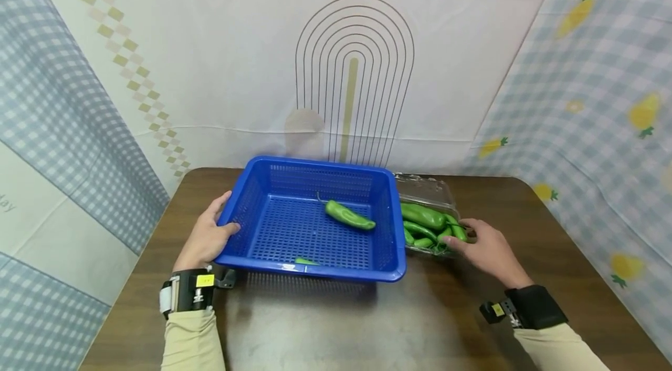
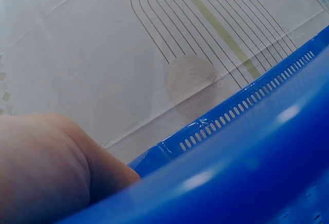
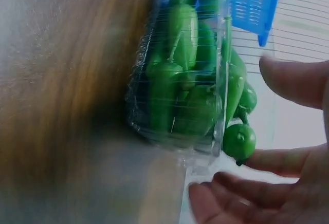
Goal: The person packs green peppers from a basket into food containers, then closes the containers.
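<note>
My left hand [image 1: 206, 235] grips the left rim of a blue plastic basket [image 1: 301, 269], thumb over the rim and fingers along the outer side. A long green pepper [image 1: 349, 215] lies on the basket's mesh floor. Part of another green pepper [image 1: 305, 261] shows by the near wall, the rest hidden behind the rim. Right of the basket, a clear plastic box [image 3: 177, 139] is heaped with several green peppers [image 1: 424, 217]. My right hand [image 1: 489, 247] is at the box's right end, thumb spread from the fingers, a fingertip right at one pepper [image 3: 239, 142].
Everything stands over a brown wooden table [image 1: 294, 330] with rounded far corners. A clear lid [image 1: 422, 190] stands open behind the box. Printed cloth [image 1: 236, 67] hangs along the table's back and both sides. The basket's right wall overlaps the box in the head view.
</note>
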`<state>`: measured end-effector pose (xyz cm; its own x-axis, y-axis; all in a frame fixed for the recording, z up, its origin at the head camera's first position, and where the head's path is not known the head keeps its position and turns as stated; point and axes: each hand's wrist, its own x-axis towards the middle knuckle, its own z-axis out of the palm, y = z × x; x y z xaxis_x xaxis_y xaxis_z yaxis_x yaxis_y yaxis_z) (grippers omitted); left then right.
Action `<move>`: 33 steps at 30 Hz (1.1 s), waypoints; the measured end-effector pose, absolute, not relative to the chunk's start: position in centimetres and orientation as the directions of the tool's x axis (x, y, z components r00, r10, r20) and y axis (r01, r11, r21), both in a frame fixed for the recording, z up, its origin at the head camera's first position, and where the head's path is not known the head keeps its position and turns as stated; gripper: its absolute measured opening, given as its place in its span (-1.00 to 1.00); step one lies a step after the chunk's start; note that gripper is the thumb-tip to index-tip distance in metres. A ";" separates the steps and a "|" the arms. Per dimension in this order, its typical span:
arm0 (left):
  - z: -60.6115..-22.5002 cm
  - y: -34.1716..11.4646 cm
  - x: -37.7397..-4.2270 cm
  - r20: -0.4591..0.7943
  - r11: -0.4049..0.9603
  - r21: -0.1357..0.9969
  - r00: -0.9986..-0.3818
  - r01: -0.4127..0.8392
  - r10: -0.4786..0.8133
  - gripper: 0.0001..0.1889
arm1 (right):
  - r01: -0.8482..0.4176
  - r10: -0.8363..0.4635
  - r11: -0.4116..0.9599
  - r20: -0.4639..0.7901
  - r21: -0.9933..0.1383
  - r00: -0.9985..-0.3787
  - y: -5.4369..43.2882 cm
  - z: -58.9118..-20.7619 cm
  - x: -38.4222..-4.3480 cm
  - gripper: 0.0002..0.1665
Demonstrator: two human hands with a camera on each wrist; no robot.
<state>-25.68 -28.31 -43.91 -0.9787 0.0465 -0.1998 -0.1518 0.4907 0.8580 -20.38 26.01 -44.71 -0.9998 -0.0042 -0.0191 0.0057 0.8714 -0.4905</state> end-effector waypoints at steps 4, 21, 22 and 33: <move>-43.9 -28.3 -25.7 -0.192 0.478 0.866 -0.980 -0.148 0.046 -0.16 | -0.036 -0.027 0.837 0.025 -0.545 -0.999 26.2 -45.3 -19.6 -0.03; -44.1 -28.6 -25.9 -0.197 0.476 0.866 -0.979 -0.155 0.041 -0.15 | 0.026 0.059 0.890 0.059 -0.455 -0.996 23.8 -46.2 -20.5 0.20; -44.1 -28.6 -25.9 -0.195 0.475 0.867 -0.980 -0.152 0.043 -0.15 | 0.032 0.061 0.896 0.053 -0.443 -0.997 23.7 -46.0 -20.7 0.21; -44.0 -28.3 -25.6 -0.213 0.473 0.865 -0.976 -0.165 0.050 -0.16 | 0.074 0.056 0.886 -0.053 -0.458 -0.997 23.3 -45.6 -22.0 0.32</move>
<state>-25.59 -28.25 -43.95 -0.9757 0.0498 -0.2134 -0.1651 0.4732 0.8653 -22.00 23.30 -45.55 -0.9970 0.0557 -0.0532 0.0739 0.8860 -0.4578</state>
